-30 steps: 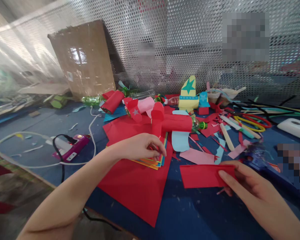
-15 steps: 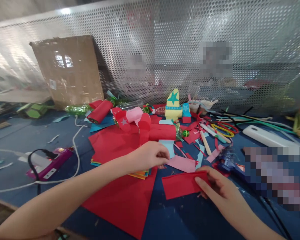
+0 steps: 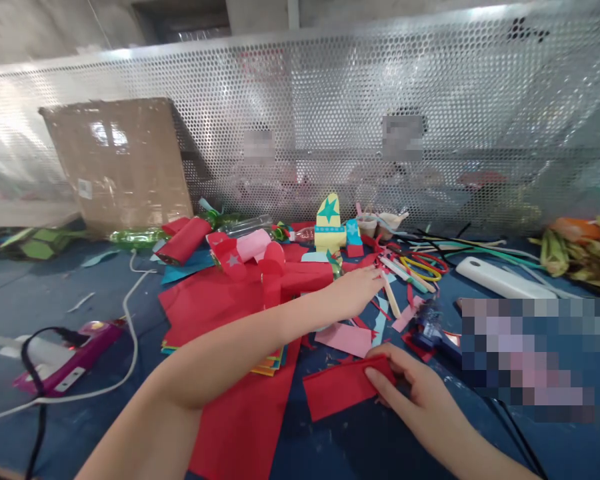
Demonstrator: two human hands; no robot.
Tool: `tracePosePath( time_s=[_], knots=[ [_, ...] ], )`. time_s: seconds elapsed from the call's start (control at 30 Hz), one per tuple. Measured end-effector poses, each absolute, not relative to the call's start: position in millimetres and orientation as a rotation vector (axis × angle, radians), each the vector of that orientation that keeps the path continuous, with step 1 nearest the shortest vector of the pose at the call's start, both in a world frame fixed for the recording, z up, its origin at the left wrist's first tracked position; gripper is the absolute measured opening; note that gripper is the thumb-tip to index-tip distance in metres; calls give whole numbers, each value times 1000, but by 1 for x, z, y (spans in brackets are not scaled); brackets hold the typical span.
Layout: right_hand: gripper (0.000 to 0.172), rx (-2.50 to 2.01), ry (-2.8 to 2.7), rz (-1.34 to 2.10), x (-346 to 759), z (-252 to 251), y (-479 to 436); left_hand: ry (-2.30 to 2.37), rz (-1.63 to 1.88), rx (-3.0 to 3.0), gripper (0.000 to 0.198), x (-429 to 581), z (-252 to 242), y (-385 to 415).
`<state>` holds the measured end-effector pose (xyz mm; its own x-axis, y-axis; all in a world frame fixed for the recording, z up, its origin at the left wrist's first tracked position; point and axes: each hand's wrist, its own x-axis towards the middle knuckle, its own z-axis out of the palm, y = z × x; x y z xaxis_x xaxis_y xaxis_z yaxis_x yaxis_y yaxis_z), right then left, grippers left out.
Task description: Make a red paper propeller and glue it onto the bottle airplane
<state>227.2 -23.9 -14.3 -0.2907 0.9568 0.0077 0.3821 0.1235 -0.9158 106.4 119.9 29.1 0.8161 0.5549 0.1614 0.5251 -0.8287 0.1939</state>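
Observation:
My right hand (image 3: 405,380) pinches a folded red paper strip (image 3: 333,390) between thumb and fingers, a little above the blue table. My left hand (image 3: 357,290) reaches over the middle of the table, its fingers stretched out at the top end of a wooden stick (image 3: 391,298); whether they touch it I cannot tell. A pink paper piece (image 3: 347,339) lies below the left wrist. Behind the left forearm is a bottle wrapped in red paper (image 3: 300,277), partly covered by it. Large red paper sheets (image 3: 240,427) lie under that arm on a stack of coloured sheets.
A purple power strip (image 3: 70,363) with cables lies at left. Paper-covered bottles, one with a yellow star-marked fin (image 3: 329,213), stand along the perforated metal screen (image 3: 340,87). A blue glue gun (image 3: 433,333) and a white elongated object (image 3: 503,279) lie at right. Cardboard (image 3: 120,173) leans behind.
My left hand has moved forward and right, from above the pink paper to the wooden stick. My right hand still holds the red strip. The view has shifted slightly.

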Motion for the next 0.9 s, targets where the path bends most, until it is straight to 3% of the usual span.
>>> tracePosePath(
  time_s=[0.27,0.47,0.57,0.77,0.9],
  knots=[
    [25,-1333,-1762,1141,231,-4,-21,1028,308,2848,26,29,74,62],
    [33,-1501,-1674,681,254,26,-1,1358,162,2706,24,-62,78,26],
    [28,-1570,-1700,568,265,33,24,1420,39,2614,33,-90,68,18],
    [25,-1588,-1727,712,263,24,59,1448,3,2487,36,-106,49,13],
    [36,-1471,-1777,853,248,24,49,1426,70,2452,35,-108,43,12]
  ],
)
